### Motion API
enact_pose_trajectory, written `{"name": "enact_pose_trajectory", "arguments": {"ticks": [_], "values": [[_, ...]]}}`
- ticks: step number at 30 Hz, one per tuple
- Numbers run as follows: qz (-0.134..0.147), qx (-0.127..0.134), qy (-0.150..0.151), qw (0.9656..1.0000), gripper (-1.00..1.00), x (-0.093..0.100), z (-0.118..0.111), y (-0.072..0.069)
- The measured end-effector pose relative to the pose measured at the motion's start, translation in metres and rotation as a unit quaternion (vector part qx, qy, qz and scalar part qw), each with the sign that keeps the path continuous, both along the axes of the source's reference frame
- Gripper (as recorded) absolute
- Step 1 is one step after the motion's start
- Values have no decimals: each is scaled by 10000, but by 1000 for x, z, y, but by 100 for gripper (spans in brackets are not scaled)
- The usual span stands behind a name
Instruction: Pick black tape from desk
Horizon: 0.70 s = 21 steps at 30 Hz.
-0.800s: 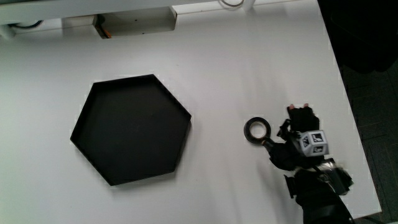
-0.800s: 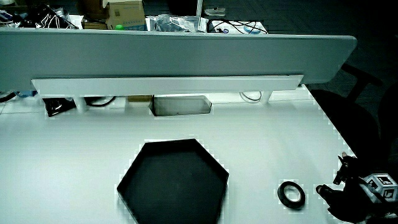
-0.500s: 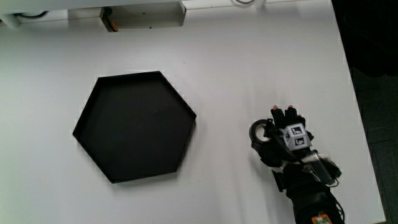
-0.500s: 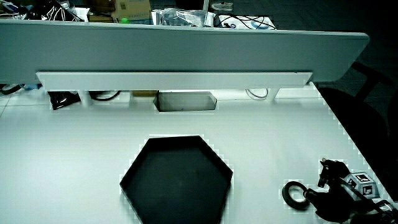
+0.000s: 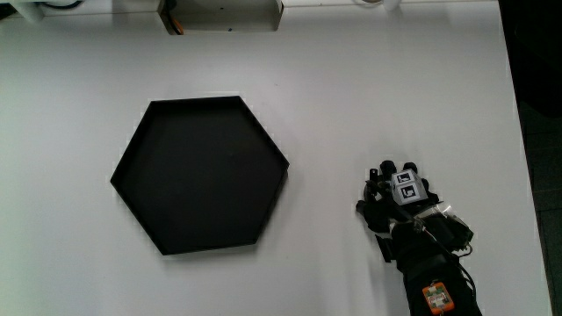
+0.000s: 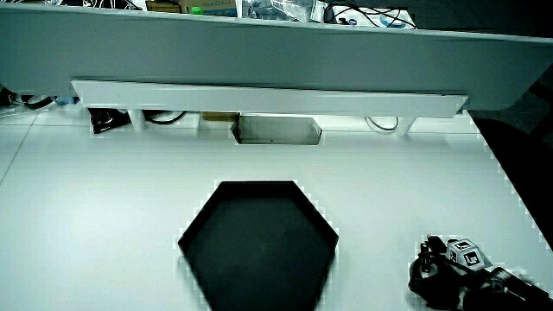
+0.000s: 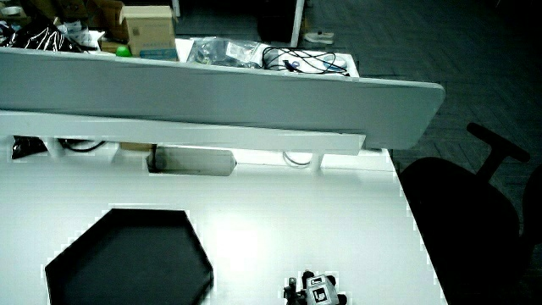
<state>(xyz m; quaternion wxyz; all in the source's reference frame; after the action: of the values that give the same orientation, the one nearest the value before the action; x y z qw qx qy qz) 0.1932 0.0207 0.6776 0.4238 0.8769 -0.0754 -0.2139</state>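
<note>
The gloved hand [image 5: 393,204] lies on the white table beside the black hexagonal tray [image 5: 198,175], close to the table's edge. Its fingers curl down over the spot where the black tape lay, and the tape is hidden under them. The patterned cube [image 5: 406,189] on the hand's back faces up. Both side views show the hand [image 6: 442,273] [image 7: 314,292] low on the table, nearer to the person than the tray [image 6: 259,242] [image 7: 127,258].
A low grey partition [image 6: 259,56] closes the table, with a grey box [image 5: 224,13] under its shelf and clutter past it. A dark office chair [image 7: 461,207] stands off the table's edge near the hand.
The hand has slid onto the black tape, and its fingers have closed over it. The tape, visible beside the fingers before, is now covered.
</note>
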Motion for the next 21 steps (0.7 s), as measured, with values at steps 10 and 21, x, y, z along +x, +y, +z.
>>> {"name": "enact_pose_trajectory", "arguments": {"ticks": [10, 21], "values": [[88, 302, -243, 9992, 100, 10, 3, 10], [4, 1235, -969, 9876, 100, -9, -48, -3]]}}
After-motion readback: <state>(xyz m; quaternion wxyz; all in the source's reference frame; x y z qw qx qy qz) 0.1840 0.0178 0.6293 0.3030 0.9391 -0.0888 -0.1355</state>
